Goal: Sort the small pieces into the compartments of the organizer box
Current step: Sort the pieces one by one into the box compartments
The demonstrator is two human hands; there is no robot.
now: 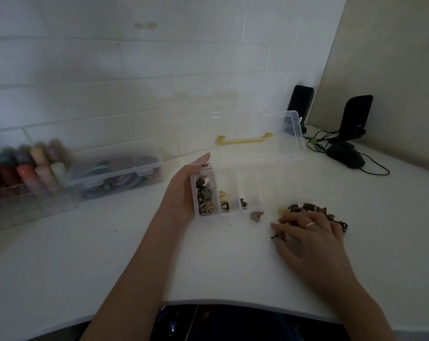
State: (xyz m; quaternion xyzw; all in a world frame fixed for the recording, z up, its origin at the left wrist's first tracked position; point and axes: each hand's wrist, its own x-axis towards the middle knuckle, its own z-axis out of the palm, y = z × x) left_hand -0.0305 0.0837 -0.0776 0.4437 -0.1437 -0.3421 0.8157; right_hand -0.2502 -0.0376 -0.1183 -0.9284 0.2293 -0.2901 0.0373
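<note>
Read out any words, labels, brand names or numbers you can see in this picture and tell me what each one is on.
None can be read.
Right-hand black speaker: a small pale mark low on its front, too small and blurred to read.
Organizer box, small pieces, blurred clear boxes on the left: no lettering visible.

The left hand (184, 190) cupped the left end of the clear organizer box (233, 193), fingers along its outer wall. The compartment just beside that hand held dark pieces; the next one over held pale ones. The box lid (277, 136), with a yellow handle (244, 140), stood open beyond the hand. The right hand (306, 232) lay on the white worktop (110, 254), fingers spread over a pile of small brown pieces (314, 210), wearing a ring (310, 225). One loose piece (256, 215) lay between the hands
</note>
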